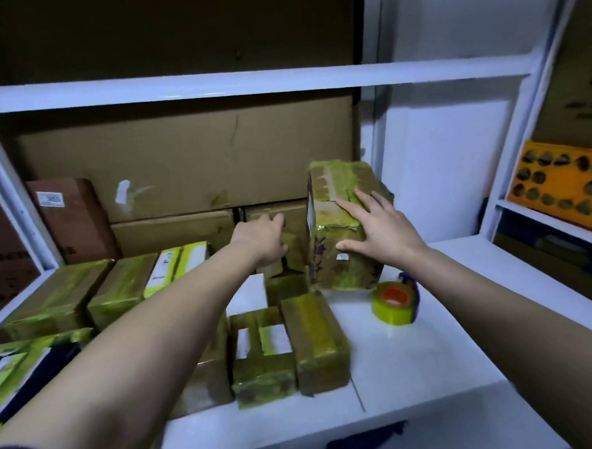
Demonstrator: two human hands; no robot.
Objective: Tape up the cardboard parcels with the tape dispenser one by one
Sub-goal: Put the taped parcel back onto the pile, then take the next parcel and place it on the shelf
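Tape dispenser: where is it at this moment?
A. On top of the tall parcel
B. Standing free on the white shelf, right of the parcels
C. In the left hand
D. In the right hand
B: the tape dispenser stands on the white shelf, untouched, while the right hand rests on the tall parcel.

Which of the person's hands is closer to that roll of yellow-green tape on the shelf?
The right hand, resting on the tall parcel just behind the tape dispenser. The left hand reaches to parcels farther left and back.

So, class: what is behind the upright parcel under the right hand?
Behind the upright parcel stands a white wall, with brown cartons to its left. Whatever sits directly behind it is covered.
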